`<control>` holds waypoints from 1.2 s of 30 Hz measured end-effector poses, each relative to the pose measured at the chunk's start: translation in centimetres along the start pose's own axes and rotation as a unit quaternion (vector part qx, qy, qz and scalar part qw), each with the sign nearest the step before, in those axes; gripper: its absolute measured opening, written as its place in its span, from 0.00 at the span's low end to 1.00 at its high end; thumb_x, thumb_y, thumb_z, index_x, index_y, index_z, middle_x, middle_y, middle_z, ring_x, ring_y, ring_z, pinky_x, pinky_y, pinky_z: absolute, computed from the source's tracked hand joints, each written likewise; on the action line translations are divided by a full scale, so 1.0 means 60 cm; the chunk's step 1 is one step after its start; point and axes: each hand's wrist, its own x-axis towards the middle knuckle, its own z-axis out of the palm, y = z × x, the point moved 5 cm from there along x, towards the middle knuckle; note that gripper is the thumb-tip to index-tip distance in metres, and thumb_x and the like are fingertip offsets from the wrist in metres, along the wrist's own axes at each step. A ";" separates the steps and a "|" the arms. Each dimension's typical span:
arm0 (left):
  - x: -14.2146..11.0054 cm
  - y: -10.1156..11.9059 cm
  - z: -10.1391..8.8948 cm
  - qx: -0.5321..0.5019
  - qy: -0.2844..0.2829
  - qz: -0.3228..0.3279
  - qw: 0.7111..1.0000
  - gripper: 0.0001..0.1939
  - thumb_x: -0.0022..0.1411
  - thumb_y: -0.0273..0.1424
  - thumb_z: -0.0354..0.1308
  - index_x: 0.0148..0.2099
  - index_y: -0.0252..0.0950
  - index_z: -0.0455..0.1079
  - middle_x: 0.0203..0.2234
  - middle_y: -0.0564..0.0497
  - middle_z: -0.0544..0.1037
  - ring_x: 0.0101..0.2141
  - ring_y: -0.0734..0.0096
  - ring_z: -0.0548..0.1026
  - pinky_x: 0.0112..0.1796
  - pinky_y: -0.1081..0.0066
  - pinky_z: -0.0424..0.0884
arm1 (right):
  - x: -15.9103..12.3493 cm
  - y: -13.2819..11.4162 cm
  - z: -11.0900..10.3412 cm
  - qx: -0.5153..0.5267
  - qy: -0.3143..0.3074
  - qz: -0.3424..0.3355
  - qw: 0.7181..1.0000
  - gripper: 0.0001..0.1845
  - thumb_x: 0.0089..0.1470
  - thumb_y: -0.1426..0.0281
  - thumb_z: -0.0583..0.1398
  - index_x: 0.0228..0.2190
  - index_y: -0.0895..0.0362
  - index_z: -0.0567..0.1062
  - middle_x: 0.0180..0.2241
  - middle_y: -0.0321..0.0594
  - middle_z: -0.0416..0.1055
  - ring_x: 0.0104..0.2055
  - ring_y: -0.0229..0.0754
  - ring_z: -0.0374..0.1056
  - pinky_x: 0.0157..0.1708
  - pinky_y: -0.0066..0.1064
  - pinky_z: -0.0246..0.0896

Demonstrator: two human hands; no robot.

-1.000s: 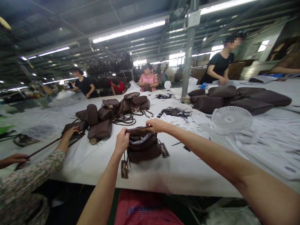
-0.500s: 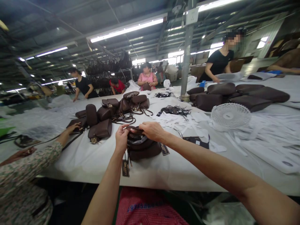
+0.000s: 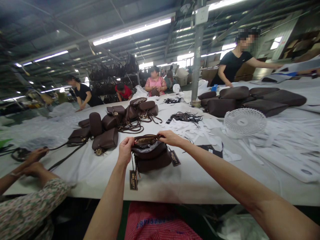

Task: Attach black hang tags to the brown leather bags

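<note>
In the head view a small dark brown handbag (image 3: 153,161) rests on the white-covered table in front of me, its mouth spread wide. Grey wrapping and a tan lining show inside. My left hand (image 3: 126,148) grips the left end of the bag's rim, thumb on top. At the right end, my right hand (image 3: 168,137) pinches the same rim. One black hang tag (image 3: 133,180) dangles at the bag's left side below my left hand. Another black hang tag (image 3: 174,158) lies against its right side.
Several finished brown bags (image 3: 105,138) with straps lie left of centre. More brown pouches (image 3: 235,100) are piled at the right behind a white fan (image 3: 245,121). Black tags (image 3: 185,116) and white paper pieces (image 3: 190,128) lie beyond my hands. A co-worker's hands (image 3: 36,163) hold a strap at left.
My hands have moved apart along the rim, and the bag's mouth has widened to show its inside. The co-worker at left has drawn back from the bags with a strap.
</note>
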 end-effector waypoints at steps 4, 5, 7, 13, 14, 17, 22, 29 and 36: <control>0.008 0.003 -0.025 0.057 -0.009 -0.009 0.998 0.17 0.44 0.41 0.66 0.29 0.34 0.67 0.21 0.55 0.69 0.25 0.75 0.68 0.29 0.75 0.64 | -0.008 0.014 -0.001 0.121 -0.028 0.000 0.992 0.13 0.52 0.69 0.58 0.40 0.60 0.77 0.33 0.40 0.74 0.35 0.41 0.67 0.35 0.30 0.59; 0.007 0.015 -0.030 0.105 0.005 0.021 0.994 0.16 0.45 0.40 0.65 0.32 0.34 0.68 0.24 0.54 0.70 0.27 0.73 0.69 0.30 0.73 0.66 | -0.012 0.019 0.001 0.183 -0.050 -0.001 0.982 0.16 0.51 0.69 0.59 0.42 0.60 0.76 0.34 0.40 0.74 0.35 0.40 0.67 0.35 0.29 0.60; -0.008 0.053 -0.025 0.234 0.050 0.134 0.962 0.13 0.50 0.36 0.62 0.37 0.34 0.70 0.29 0.51 0.72 0.30 0.70 0.71 0.34 0.70 0.69 | -0.022 0.028 0.005 0.308 -0.087 -0.006 0.948 0.21 0.49 0.69 0.60 0.46 0.59 0.74 0.37 0.39 0.74 0.38 0.40 0.67 0.35 0.29 0.61; -0.099 0.098 0.129 0.485 -0.166 0.356 0.781 0.08 0.64 0.27 0.52 0.43 0.37 0.71 0.39 0.46 0.76 0.41 0.65 0.74 0.45 0.65 0.71 | -0.037 0.057 0.016 0.452 -0.027 0.030 0.891 0.19 0.39 0.74 0.63 0.38 0.59 0.74 0.35 0.37 0.74 0.38 0.39 0.68 0.39 0.30 0.63; -0.107 0.088 0.151 0.508 -0.206 0.350 0.760 0.09 0.63 0.27 0.53 0.44 0.36 0.71 0.42 0.45 0.77 0.43 0.63 0.74 0.46 0.63 0.72 | -0.037 0.058 0.017 0.466 -0.013 0.032 0.884 0.19 0.37 0.75 0.64 0.37 0.58 0.74 0.34 0.37 0.74 0.37 0.39 0.68 0.38 0.30 0.64; -0.108 0.060 0.187 0.559 -0.229 0.333 0.724 0.13 0.61 0.27 0.56 0.49 0.34 0.69 0.51 0.40 0.73 0.51 0.56 0.70 0.53 0.57 0.68 | -0.037 0.058 0.021 0.515 0.026 0.032 0.856 0.22 0.35 0.76 0.65 0.38 0.57 0.73 0.32 0.35 0.73 0.36 0.38 0.69 0.35 0.29 0.65; -0.091 0.044 0.201 0.607 -0.217 0.315 0.697 0.08 0.60 0.29 0.58 0.43 0.36 0.73 0.52 0.42 0.70 0.51 0.55 0.69 0.53 0.55 0.67 | -0.040 0.058 0.016 0.539 0.105 0.032 0.835 0.21 0.37 0.73 0.65 0.38 0.57 0.71 0.34 0.37 0.73 0.35 0.38 0.71 0.30 0.28 0.66; -0.085 0.052 0.224 0.653 -0.246 0.278 0.660 0.08 0.59 0.34 0.60 0.36 0.36 0.77 0.49 0.41 0.71 0.50 0.51 0.67 0.51 0.54 0.64 | -0.040 0.053 0.027 0.603 0.109 0.053 0.788 0.21 0.36 0.73 0.68 0.36 0.56 0.71 0.37 0.37 0.72 0.42 0.42 0.72 0.32 0.28 0.67; -0.076 0.047 0.240 0.612 -0.180 0.225 0.737 0.09 0.58 0.27 0.58 0.43 0.35 0.69 0.39 0.44 0.75 0.44 0.57 0.69 0.45 0.61 0.66 | -0.052 0.063 0.046 0.720 0.135 0.091 0.675 0.31 0.33 0.72 0.72 0.40 0.55 0.67 0.37 0.35 0.69 0.34 0.35 0.71 0.34 0.27 0.67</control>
